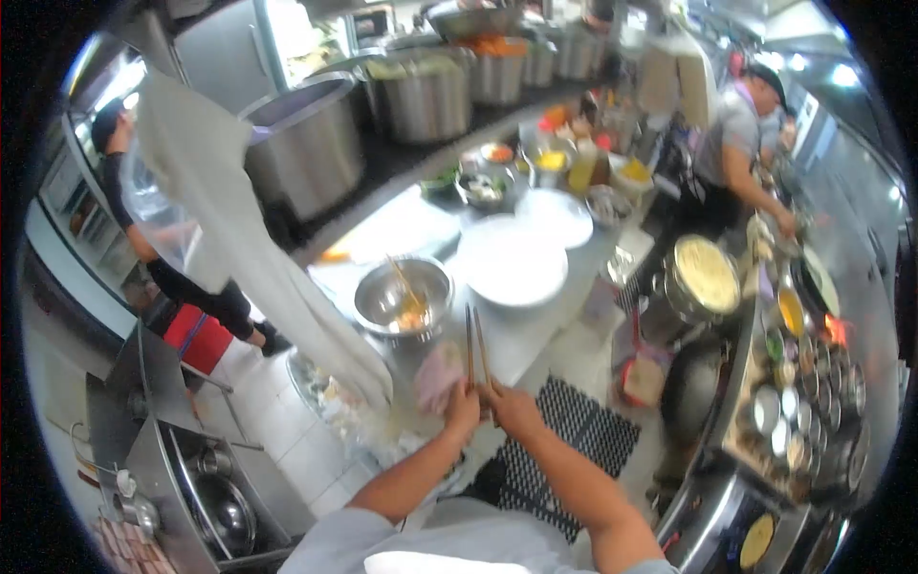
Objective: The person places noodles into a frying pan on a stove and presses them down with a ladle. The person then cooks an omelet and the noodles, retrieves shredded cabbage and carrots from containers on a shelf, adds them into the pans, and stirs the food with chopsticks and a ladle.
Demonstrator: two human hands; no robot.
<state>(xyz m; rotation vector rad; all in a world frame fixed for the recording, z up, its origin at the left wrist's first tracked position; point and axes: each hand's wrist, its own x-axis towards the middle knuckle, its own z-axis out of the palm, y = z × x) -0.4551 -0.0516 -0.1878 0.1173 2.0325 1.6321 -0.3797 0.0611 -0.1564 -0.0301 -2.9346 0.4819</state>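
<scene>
Both my hands are close together in front of my body, near the counter's front edge. My left hand [464, 406] is closed on a crumpled pinkish cloth [440, 377], which hangs to its left. My right hand [516, 411] is closed around the lower ends of a pair of long brown chopsticks [482, 346] that point away from me. One chopstick passes right beside my left fingers; whether they touch it I cannot tell. Beyond the cloth, a steel mixing bowl [371, 295] holds some orange-white food and a utensil. White plates [512, 260] lie to its right.
Large steel pots [304, 143] line the shelf above the counter. A white cloth [206, 167] hangs at left. One person [736, 143] works at the stove on the right; another person [120, 182] stands at far left. A black mat [583, 430] covers the floor; a pot [684, 301] stands right.
</scene>
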